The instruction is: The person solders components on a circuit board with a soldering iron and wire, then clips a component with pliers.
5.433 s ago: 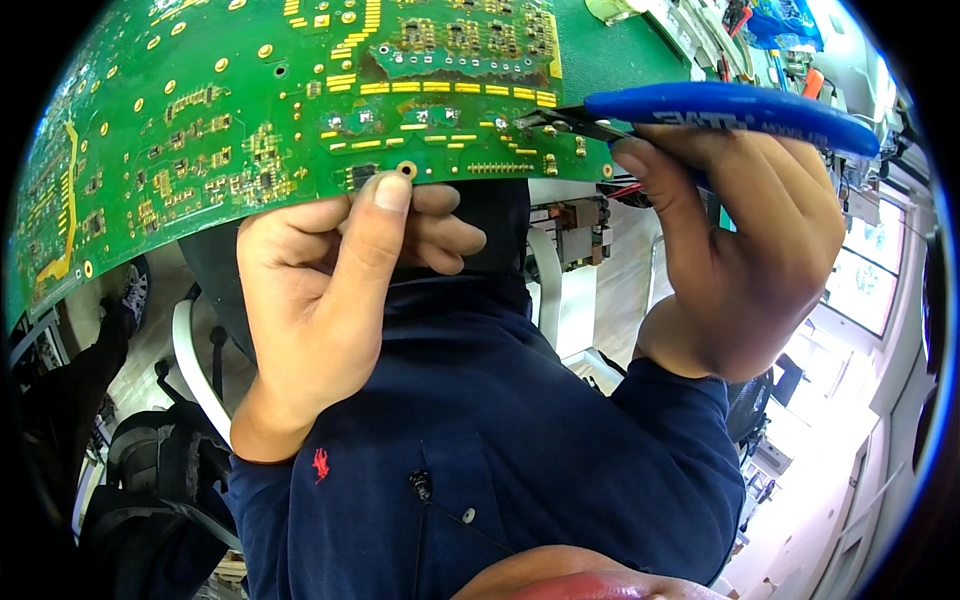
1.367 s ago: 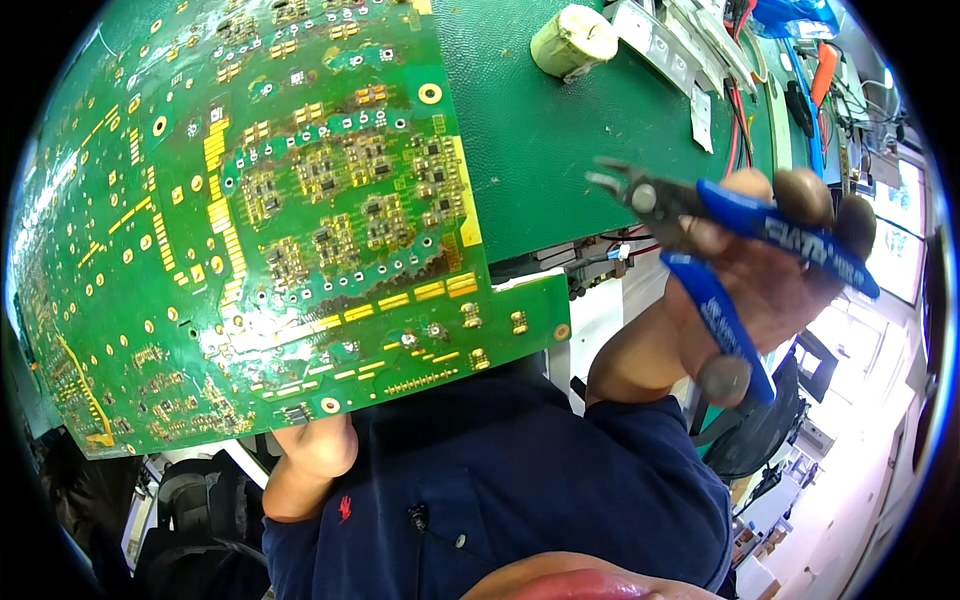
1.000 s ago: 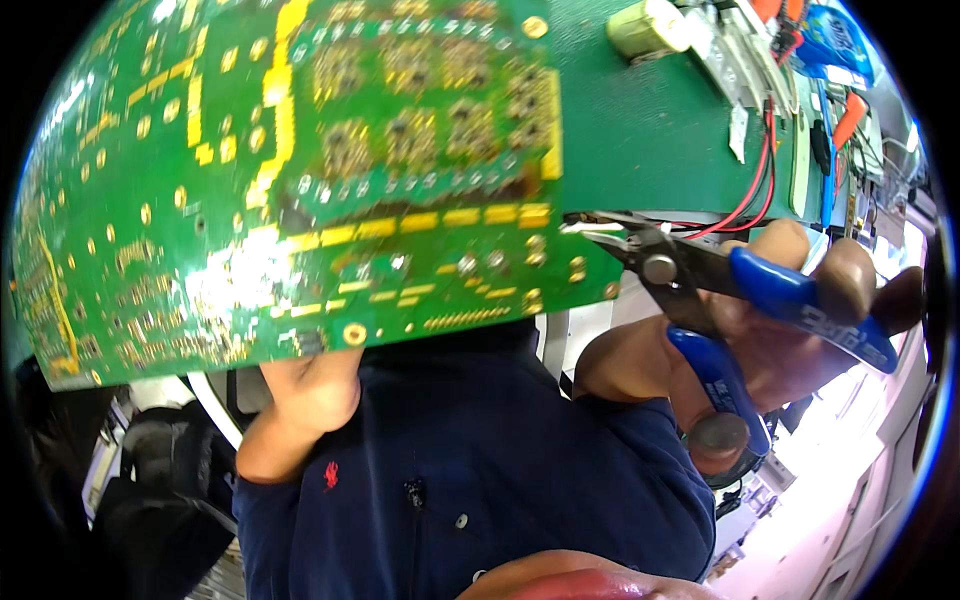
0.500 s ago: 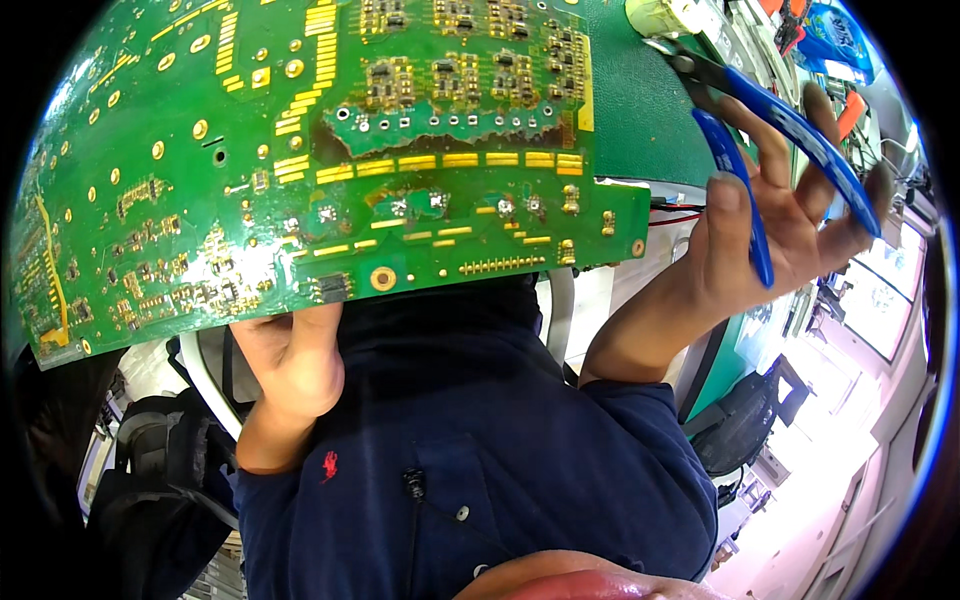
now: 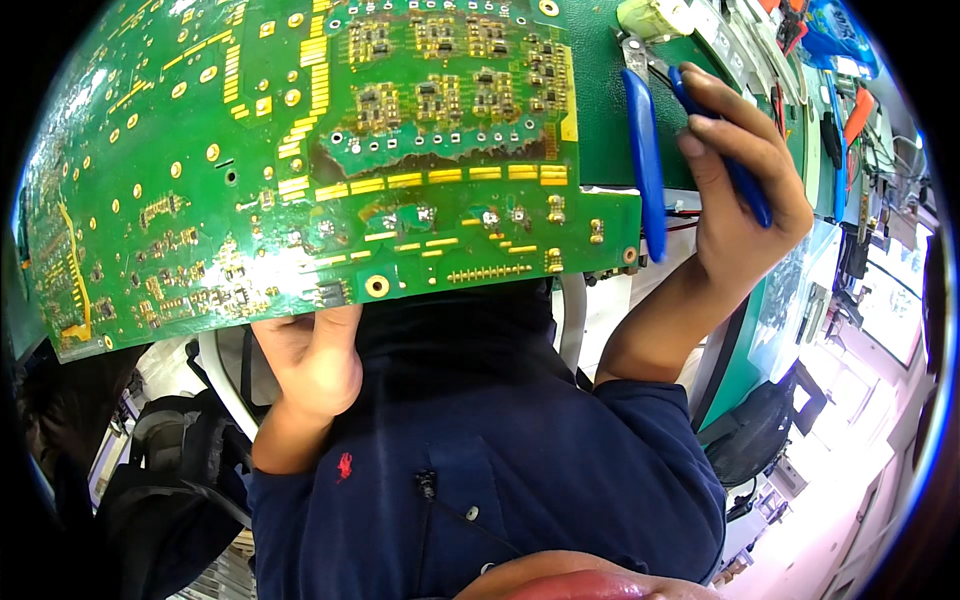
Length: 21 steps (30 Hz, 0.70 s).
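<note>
A large green circuit board (image 5: pixel 120 235) fills the upper left, tilted, its populated face toward me. Across its right half runs a rough, brown-edged strip (image 5: pixel 430 160) beneath small component clusters. My left hand (image 5: pixel 318 370) grips the board from below at its near edge; the thumb reaches the edge and the other fingers are mostly hidden under it. Just right of the board, my right hand (image 5: pixel 750 180) is closed on one handle of blue-handled pliers (image 5: pixel 648 180). Their other handle stands apart, close to the board's right corner. The metal jaws point away from me, over the mat.
A green mat (image 5: pixel 608 120) covers the bench behind the board. On it, at the back, sits a pale yellow-green cylinder (image 5: pixel 655 18). A blue plastic package (image 5: pixel 838 42) and orange-handled tool (image 5: pixel 858 115) lie far right. Black chairs stand left (image 5: pixel 165 450) and right (image 5: pixel 755 430).
My right hand has moved left with the pliers, its spread fingers now curled around one handle. The pliers have turned more upright beside the board. The board has shifted slightly.
</note>
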### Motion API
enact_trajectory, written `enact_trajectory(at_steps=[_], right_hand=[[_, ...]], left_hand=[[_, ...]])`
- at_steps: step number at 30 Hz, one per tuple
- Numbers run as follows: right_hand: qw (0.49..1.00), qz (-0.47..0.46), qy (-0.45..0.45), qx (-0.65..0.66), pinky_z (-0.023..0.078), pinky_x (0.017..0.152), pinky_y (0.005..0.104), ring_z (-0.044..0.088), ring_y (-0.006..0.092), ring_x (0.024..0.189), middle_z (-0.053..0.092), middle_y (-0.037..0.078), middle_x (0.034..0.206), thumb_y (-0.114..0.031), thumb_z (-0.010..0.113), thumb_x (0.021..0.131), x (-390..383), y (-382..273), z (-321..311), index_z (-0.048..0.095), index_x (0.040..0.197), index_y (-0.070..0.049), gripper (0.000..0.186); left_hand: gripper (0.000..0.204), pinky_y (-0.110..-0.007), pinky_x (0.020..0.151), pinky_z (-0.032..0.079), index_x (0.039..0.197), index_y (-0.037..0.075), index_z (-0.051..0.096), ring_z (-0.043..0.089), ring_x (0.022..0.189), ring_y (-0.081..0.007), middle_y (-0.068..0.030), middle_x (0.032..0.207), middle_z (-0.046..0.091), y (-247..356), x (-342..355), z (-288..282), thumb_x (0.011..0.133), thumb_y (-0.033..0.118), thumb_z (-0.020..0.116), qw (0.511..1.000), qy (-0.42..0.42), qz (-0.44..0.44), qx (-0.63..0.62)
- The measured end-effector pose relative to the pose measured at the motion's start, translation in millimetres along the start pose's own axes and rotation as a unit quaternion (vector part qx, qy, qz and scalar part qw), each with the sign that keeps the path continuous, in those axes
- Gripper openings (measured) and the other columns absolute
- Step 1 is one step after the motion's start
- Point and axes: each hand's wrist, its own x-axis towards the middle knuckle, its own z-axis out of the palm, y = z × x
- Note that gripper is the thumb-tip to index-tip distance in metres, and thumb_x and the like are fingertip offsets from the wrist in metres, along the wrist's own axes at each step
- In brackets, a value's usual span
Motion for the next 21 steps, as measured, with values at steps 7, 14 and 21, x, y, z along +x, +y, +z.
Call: enact_trajectory(at_steps=[7, 14, 21], right_hand=[[0.995, 0.032, -0.073, -0.067, 0.048, 0.083, 0.0266, 0.063, 0.0204, 0.096, 0.066, 0.018, 0.103, 0.009, 0.070, 0.071, 11, 4, -20, 0.067, 0.091, 0.002, 0.021], [0.979, 0.057, -0.155, -0.123, 0.046, 0.085, 0.0281, 0.062, 0.0211, 0.097, 0.066, 0.013, 0.105, 0.003, 0.068, 0.072, 23, 4, -25, 0.068, 0.094, 0.001, 0.023], [0.978, 0.111, -0.065, -0.166, 0.046, 0.083, 0.0279, 0.061, 0.0196, 0.099, 0.066, 0.010, 0.107, -0.002, 0.069, 0.076, 33, -4, -17, 0.067, 0.102, -0.001, 0.025]], left_hand=[[0.030, -0.039, 0.069, 0.050, 0.120, -0.003, 0.047, 0.060, 0.085, -0.0269, -0.0182, 0.108, 0.059, -8, -2, -7, 0.094, 0.013, 0.050, 0.996, 0.003, 0.048, 0.072], [0.037, -0.041, 0.097, 0.039, 0.125, -0.002, 0.044, 0.053, 0.110, -0.0255, -0.0150, 0.123, 0.053, -4, -3, -5, 0.093, 0.013, 0.052, 0.996, -0.015, 0.068, 0.063], [0.036, -0.042, 0.096, 0.041, 0.124, -0.004, 0.045, 0.054, 0.108, -0.0261, -0.0161, 0.120, 0.055, -5, -4, -4, 0.093, 0.012, 0.051, 0.997, -0.007, 0.065, 0.032]])
